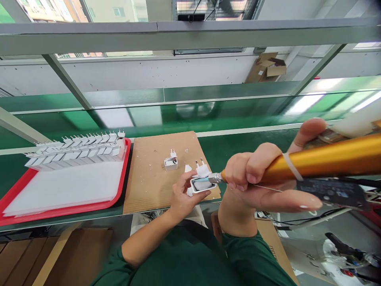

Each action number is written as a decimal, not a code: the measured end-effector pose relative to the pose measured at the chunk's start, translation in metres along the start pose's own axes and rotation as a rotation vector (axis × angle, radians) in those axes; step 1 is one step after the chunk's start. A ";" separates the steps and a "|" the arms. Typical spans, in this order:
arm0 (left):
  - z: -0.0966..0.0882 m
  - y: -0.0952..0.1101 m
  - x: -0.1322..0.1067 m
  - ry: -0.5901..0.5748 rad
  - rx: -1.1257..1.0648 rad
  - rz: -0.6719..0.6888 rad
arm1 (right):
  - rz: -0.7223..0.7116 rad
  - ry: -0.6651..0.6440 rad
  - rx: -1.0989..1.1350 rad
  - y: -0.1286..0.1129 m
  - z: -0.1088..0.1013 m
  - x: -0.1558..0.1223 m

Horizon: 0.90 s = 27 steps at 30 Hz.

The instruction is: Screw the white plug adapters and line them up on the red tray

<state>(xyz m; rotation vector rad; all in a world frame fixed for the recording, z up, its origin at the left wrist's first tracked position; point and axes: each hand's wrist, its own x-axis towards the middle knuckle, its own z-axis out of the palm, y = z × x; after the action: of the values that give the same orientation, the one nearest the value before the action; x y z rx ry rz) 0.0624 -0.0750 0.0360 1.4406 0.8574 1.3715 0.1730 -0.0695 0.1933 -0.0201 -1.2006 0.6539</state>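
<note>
Gold-coloured and thick-barrelled, one handheld tool (333, 157) slants in from the right, as seen from the worker's head. The person's right hand (258, 178) has its fingers curled around that barrel, one digit stretched along beneath it, and one white tie (291, 166) circles the barrel close by. Its single metal nozzle (214, 178) with a pale blue end points into one open white casing (208, 190), which sits over the right-hand corner of one brown cardboard sheet (151, 182). The left hand (185, 195) is clamped on that casing, thumb along the near side, fingers at the left end. Just beyond it stands one white plug piece (203, 171) with two prongs; whether the two are joined I can't tell. One other white charger (171, 163) rests near the middle of the cardboard. To the left, one red tray (127, 159) bears white sheets (65, 190) and rows of white adapters (80, 153), well over ten, packed too tightly for an exact count. Past the green bench (143, 113), one opened carton (266, 67) shows.
</note>
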 end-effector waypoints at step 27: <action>-0.003 -0.004 0.003 0.029 -0.112 0.079 | -0.004 0.011 -0.107 0.000 -0.005 -0.006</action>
<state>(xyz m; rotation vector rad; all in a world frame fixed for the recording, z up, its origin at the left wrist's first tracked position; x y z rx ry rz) 0.0602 -0.0708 0.0333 1.3836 0.7373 1.4791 0.1758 -0.0710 0.1867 -0.1108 -1.2233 0.5852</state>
